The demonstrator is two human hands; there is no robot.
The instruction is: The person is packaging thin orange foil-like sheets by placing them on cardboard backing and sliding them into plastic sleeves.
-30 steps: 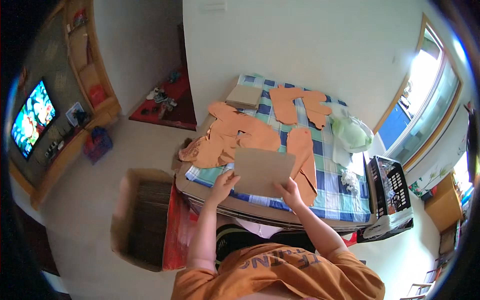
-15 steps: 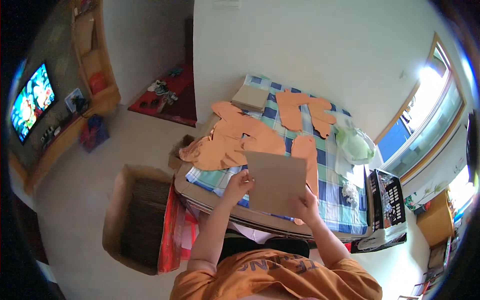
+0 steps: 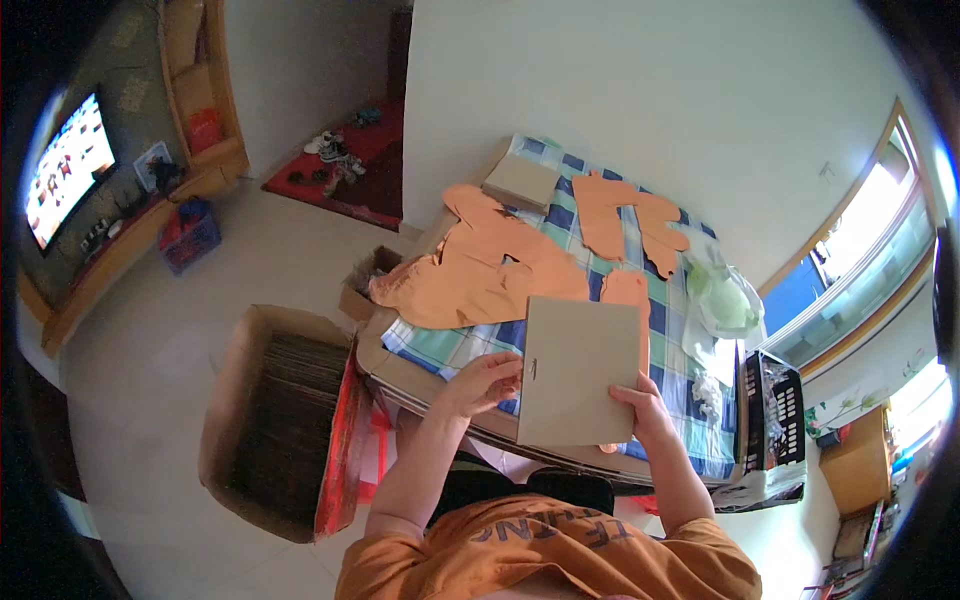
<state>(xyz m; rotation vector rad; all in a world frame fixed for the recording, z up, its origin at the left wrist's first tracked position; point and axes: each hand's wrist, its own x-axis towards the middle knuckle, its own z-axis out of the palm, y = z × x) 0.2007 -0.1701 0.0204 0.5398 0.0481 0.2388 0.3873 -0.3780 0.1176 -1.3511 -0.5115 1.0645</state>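
Pinching the flat cardboard sheet (image 3: pixel 578 372) by its side edges, left hand (image 3: pixel 487 381) and right hand (image 3: pixel 640 405) closed on it above the near edge of the checked table (image 3: pixel 455 350), I should keep it level and evenly gripped.

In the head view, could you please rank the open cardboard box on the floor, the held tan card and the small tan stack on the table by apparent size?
1. Open brown cardboard box on the floor
2. Flat tan card held in both hands, though it is nearer the camera
3. Small tan stack on the table

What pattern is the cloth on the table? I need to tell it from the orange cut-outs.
Blue, green and white checks on the tablecloth, clearest in the head view.
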